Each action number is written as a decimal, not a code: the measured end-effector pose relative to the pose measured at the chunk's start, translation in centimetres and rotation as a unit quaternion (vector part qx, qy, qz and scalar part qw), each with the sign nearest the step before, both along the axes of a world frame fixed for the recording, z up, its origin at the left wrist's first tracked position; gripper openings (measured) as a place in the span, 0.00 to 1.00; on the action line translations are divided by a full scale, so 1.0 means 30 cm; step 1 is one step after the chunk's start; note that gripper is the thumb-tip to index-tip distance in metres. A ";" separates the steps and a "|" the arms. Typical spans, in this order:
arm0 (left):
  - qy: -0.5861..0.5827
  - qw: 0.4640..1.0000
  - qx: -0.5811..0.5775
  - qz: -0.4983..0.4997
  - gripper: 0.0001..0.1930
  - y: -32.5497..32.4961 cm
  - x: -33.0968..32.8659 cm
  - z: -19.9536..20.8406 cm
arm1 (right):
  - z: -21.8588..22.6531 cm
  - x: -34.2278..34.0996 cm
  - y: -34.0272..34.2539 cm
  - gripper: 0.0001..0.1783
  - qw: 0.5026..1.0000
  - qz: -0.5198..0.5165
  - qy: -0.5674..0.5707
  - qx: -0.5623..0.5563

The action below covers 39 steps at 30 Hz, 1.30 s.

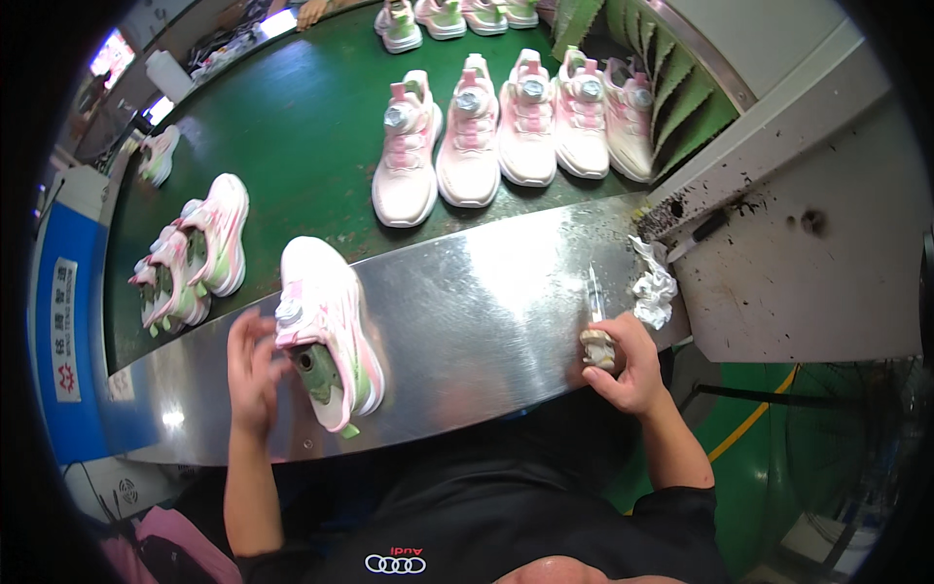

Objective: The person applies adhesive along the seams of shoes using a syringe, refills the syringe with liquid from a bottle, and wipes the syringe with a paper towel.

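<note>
A single white and pink sneaker lies on the metal ledge, toe pointing away, its green lining showing at the opening. Beside its left edge is my left hand, slightly blurred, fingers loosely apart; whether a fingertip touches the shoe I cannot tell. My right hand is closed around a small stained beige-white bottle-like thing. A clear, thin, needle-like tip lies just beyond it; whether the two are joined is unclear. Crumpled white paper rests to the right of that hand.
Beyond the metal ledge, a green belt carries a row of sneakers. More sneakers stand at the left, others at the far end. Green flaps hang at the right, near a metal panel with a dark-handled tool.
</note>
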<state>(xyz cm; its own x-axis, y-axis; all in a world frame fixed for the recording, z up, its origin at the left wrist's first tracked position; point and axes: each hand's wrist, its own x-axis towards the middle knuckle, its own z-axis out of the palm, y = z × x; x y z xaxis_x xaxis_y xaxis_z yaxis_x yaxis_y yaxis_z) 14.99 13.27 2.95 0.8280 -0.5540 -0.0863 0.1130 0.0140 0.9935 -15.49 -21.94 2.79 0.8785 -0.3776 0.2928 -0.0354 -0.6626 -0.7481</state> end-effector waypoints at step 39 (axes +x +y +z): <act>0.071 0.911 -0.329 -0.240 0.30 -0.223 -0.083 0.046 | 0.306 0.428 0.340 0.40 0.747 0.385 -0.135 0.525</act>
<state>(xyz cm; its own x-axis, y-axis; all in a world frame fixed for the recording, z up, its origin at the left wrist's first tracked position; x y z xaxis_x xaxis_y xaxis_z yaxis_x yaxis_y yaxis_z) 12.51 6.59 4.33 0.4840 -0.8192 0.3077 0.3885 0.5162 0.7633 -2.64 -11.74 11.97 0.9158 0.0630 0.3967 0.3002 0.5489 -0.7801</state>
